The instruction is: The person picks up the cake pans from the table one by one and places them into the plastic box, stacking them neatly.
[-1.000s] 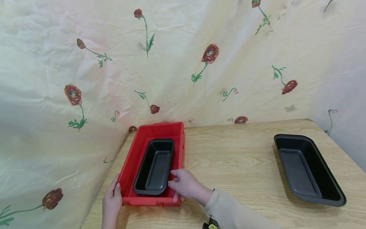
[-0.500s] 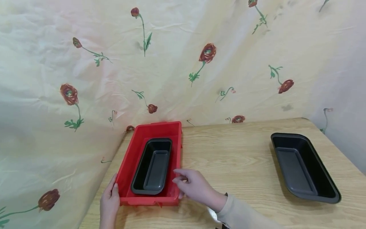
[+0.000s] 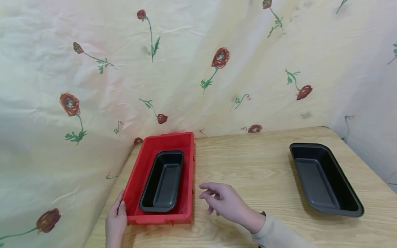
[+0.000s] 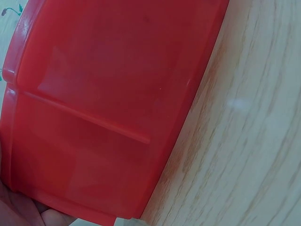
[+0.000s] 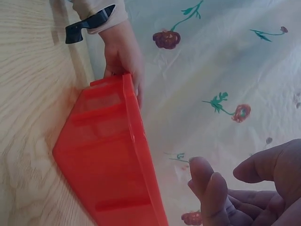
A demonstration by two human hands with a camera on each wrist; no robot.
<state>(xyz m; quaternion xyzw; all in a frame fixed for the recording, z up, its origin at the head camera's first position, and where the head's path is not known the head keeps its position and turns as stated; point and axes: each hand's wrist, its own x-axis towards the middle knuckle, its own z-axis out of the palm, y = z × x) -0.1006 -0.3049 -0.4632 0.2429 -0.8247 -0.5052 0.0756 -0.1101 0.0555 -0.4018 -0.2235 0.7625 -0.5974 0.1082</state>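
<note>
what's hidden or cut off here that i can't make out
- Head view: the undersides of the dark loaf pan and the other loaf pan, both turned downward.
- Head view: the rest of the right sleeve, cut off by the bottom edge.
- Left wrist view: most of the left hand, cut off by the lower-left corner.
- Right wrist view: the inside of the red tray, hidden by its outer wall.

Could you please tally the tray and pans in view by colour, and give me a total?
Red tray: 1
Black pans: 2
Total: 3
</note>
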